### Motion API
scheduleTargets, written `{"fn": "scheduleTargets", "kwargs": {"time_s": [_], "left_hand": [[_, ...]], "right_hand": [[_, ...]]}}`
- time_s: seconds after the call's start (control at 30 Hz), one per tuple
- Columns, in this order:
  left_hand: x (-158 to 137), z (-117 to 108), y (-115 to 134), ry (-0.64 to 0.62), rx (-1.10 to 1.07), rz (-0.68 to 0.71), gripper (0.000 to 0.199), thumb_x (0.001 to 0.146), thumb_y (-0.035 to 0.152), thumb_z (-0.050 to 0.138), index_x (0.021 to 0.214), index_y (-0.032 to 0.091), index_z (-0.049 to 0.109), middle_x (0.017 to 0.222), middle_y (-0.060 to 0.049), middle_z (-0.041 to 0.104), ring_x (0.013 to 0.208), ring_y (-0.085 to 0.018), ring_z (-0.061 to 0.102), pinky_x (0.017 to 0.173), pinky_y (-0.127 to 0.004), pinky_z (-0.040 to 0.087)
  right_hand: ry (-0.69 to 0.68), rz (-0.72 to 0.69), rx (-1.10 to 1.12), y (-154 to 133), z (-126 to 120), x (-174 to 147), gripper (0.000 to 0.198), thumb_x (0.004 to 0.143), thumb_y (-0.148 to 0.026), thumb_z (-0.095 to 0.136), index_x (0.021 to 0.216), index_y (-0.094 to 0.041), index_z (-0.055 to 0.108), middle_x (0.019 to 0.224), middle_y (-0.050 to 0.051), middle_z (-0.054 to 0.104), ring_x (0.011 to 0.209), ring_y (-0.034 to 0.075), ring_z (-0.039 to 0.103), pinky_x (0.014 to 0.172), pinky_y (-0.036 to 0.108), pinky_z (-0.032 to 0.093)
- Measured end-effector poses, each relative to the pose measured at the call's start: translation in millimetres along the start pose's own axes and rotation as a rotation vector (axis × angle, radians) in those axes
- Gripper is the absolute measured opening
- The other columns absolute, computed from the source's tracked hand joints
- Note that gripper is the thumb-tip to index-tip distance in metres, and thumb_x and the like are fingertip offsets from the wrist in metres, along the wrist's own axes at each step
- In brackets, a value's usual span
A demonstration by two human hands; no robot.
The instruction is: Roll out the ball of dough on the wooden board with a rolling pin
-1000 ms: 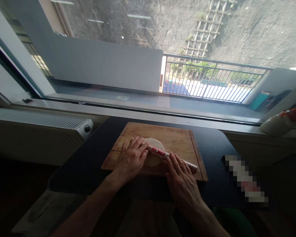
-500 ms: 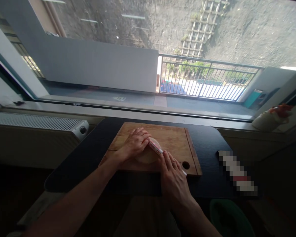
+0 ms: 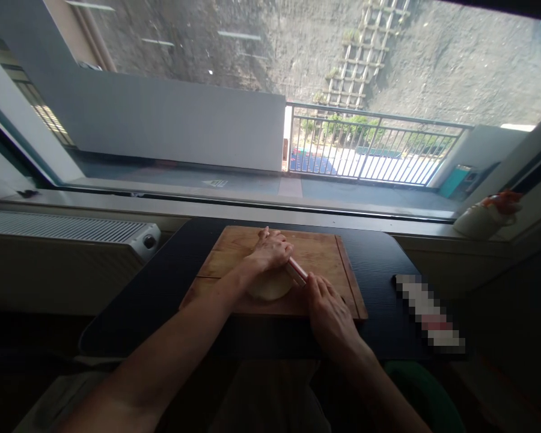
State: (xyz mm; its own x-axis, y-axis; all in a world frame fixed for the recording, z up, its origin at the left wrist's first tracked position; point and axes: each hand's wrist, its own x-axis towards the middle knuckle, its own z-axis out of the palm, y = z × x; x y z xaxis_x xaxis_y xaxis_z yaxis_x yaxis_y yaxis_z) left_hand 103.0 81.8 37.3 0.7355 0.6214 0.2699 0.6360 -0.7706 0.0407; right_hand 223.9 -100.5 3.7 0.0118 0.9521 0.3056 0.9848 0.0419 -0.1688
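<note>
On the wooden cutting board (image 3: pixel 322 252) lies a flat, pale round of dough (image 3: pixel 270 287). A slim white tube with red print (image 3: pixel 297 270) runs at a slant over the dough's right edge. My left hand (image 3: pixel 273 248) is closed over the far end of the tube, its fingers pressed down on it. Nearer to me, my right hand (image 3: pixel 329 304) is closed over the other end. Only the tube's middle shows between the hands, and my left hand and forearm cover part of the dough.
The board rests on a black table (image 3: pixel 379 276). A blurred-out object (image 3: pixel 428 313) lies on its right side. Behind are a window sill (image 3: pixel 234 210) and a white figurine or jar (image 3: pixel 482 218). At left stands a radiator (image 3: pixel 135 237); something green (image 3: pixel 419 391) is below at right.
Both hands have moved right with the tube, the left one also slightly farther away. The tube now lies toward the dough's right edge, and more of the near dough shows. The view shifted slightly.
</note>
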Motion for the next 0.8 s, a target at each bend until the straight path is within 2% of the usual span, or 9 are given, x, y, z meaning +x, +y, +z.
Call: {"fn": "scheduleTargets", "kwargs": {"time_s": [0.13,0.23,0.3,0.43,0.57,0.63,0.7,0.8], "left_hand": [[-33,-7,-18,0.027,-0.039,0.03,0.034,0.091,0.032,0.034,0.102,0.025,0.065,0.117,-0.003,0.062,0.121,-0.022,0.043,0.109,-0.045,0.017],[-61,-12,-31,0.024,-0.046,0.016,0.038,0.092,0.035,0.03,0.115,0.024,0.058,0.126,-0.002,0.057,0.128,-0.02,0.037,0.111,-0.042,0.018],[-67,-12,-33,0.02,-0.04,-0.003,0.04,0.093,0.036,0.028,0.119,0.022,0.055,0.129,-0.003,0.054,0.129,-0.02,0.035,0.111,-0.043,0.017],[-44,-4,-20,0.002,-0.024,-0.023,0.039,0.092,0.033,0.028,0.115,0.022,0.058,0.13,-0.004,0.054,0.13,-0.022,0.034,0.111,-0.046,0.015],[-6,7,-4,-0.029,-0.025,-0.027,0.036,0.091,0.029,0.031,0.1,0.022,0.065,0.119,-0.004,0.061,0.122,-0.02,0.044,0.109,-0.044,0.021],[-2,7,-3,-0.035,-0.026,-0.027,0.034,0.091,0.031,0.033,0.094,0.022,0.066,0.115,-0.004,0.063,0.117,-0.021,0.048,0.108,-0.044,0.023],[-12,4,-7,-0.027,-0.024,-0.038,0.034,0.091,0.034,0.034,0.095,0.023,0.066,0.112,-0.003,0.065,0.114,-0.021,0.05,0.108,-0.046,0.022],[-45,-4,-10,0.021,-0.009,-0.099,0.038,0.093,0.036,0.029,0.115,0.024,0.058,0.117,-0.005,0.062,0.116,-0.022,0.049,0.108,-0.05,0.019]], "right_hand": [[0.045,-0.066,0.011,-35,9,-20,0.063,0.078,-0.001,0.035,0.141,-0.006,0.03,0.145,0.018,0.031,0.131,0.027,0.032,0.101,0.042,0.039],[0.024,-0.115,0.031,-43,6,-11,0.057,0.08,-0.004,0.037,0.138,-0.005,0.036,0.144,0.019,0.032,0.133,0.029,0.03,0.103,0.045,0.036],[0.011,-0.131,0.045,-41,3,-4,0.056,0.081,-0.004,0.036,0.138,-0.005,0.037,0.143,0.018,0.034,0.133,0.028,0.03,0.104,0.044,0.034],[0.01,-0.105,0.033,-42,3,-9,0.06,0.08,-0.004,0.035,0.139,-0.004,0.033,0.144,0.02,0.031,0.132,0.028,0.032,0.102,0.042,0.037],[0.007,-0.069,0.003,-47,5,-27,0.062,0.078,-0.005,0.036,0.139,0.0,0.03,0.145,0.023,0.026,0.132,0.03,0.032,0.101,0.042,0.037],[-0.026,-0.063,-0.007,-38,1,-28,0.063,0.078,-0.006,0.036,0.141,-0.004,0.028,0.146,0.02,0.027,0.132,0.027,0.033,0.103,0.043,0.033],[-0.061,-0.072,-0.02,-19,-6,-19,0.063,0.08,-0.007,0.034,0.143,-0.012,0.027,0.145,0.013,0.032,0.132,0.024,0.033,0.106,0.044,0.028],[-0.117,-0.107,-0.051,17,-17,16,0.051,0.089,-0.016,0.03,0.141,-0.018,0.03,0.14,0.008,0.042,0.131,0.022,0.032,0.108,0.046,0.021]]}}
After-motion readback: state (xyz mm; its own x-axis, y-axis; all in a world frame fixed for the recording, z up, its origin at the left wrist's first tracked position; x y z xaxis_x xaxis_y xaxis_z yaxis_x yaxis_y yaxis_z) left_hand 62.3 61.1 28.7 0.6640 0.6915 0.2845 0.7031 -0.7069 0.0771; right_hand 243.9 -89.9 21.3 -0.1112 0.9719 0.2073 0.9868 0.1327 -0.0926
